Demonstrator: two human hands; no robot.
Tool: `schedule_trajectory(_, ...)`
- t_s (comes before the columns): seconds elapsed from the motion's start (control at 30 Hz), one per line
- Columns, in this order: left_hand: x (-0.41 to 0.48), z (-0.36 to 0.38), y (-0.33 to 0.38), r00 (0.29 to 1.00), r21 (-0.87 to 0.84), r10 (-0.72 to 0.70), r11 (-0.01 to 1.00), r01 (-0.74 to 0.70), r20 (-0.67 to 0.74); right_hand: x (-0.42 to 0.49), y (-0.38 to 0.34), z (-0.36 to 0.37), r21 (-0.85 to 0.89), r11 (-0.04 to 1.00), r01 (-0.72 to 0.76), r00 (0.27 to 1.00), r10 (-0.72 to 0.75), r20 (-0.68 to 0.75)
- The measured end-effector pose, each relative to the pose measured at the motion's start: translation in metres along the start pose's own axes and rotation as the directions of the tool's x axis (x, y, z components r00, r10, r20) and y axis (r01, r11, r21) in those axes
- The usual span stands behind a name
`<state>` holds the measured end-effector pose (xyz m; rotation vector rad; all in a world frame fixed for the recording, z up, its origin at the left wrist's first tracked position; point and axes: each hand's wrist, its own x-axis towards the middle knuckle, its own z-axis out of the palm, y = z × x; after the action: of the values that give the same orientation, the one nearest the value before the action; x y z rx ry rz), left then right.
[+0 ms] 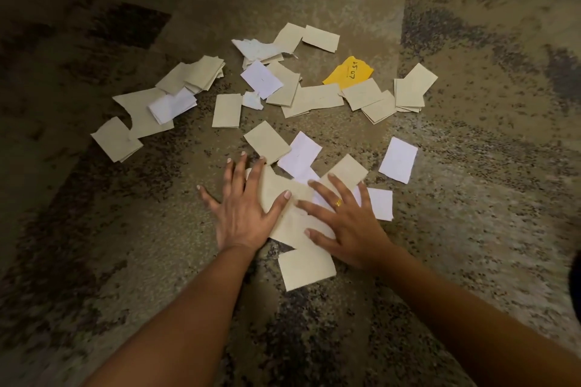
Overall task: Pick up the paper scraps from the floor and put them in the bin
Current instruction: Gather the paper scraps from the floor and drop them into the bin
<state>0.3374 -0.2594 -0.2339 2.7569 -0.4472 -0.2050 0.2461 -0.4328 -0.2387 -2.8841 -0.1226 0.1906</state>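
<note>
While both palms lie flat on the carpet (pixel 132 229), I see my left hand (pixel 242 214) and right hand (pixel 349 229) with fingers spread wide, pressing down on the nearest cluster of paper scraps (pixel 295 223), gripping nothing. More beige and white scraps lie scattered farther out across the patterned carpet, some overlapping in small stacks. Among them sits one yellow scrap (pixel 349 72) with handwriting, partly tucked under a beige piece. A gold ring (pixel 338 203) shows on my right hand.
</note>
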Motion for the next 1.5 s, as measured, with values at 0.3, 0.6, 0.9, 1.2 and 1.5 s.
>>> schedule_trajectory(0.3, 0.000, 0.003, 0.001, 1.000, 0.027, 0.011, 1.000, -0.011, -0.004, 0.033, -0.012, -0.021, 0.076, 0.992, -0.099, 0.972, 0.112, -0.205)
schedule_trajectory(0.6, -0.003, 0.003, 0.002, 0.996, -0.175, -0.027, 0.984, 0.011, -0.086, 0.080, -0.029, 0.004, -0.074, 0.975, -0.207, 0.976, 0.201, -0.085)
schedule_trajectory(0.9, 0.078, -0.042, -0.063, 0.976, 0.037, -0.128, 0.990, 0.137, -0.176, 0.084, -0.027, 0.004, -0.089, 0.975, -0.205, 0.975, 0.196, -0.106)
schedule_trajectory(1.2, 0.145, -0.081, -0.144, 0.864, 0.049, -0.503, 0.863, 0.502, 0.007, 0.090, -0.031, 0.004, -0.116, 0.973, -0.201, 0.978, 0.192, -0.087)
schedule_trajectory(1.5, 0.126, -0.057, -0.115, 0.972, 0.261, -0.207, 0.950, 0.173, 0.110, 0.092, -0.031, 0.003, -0.126, 0.974, -0.186, 0.981, 0.179, -0.069)
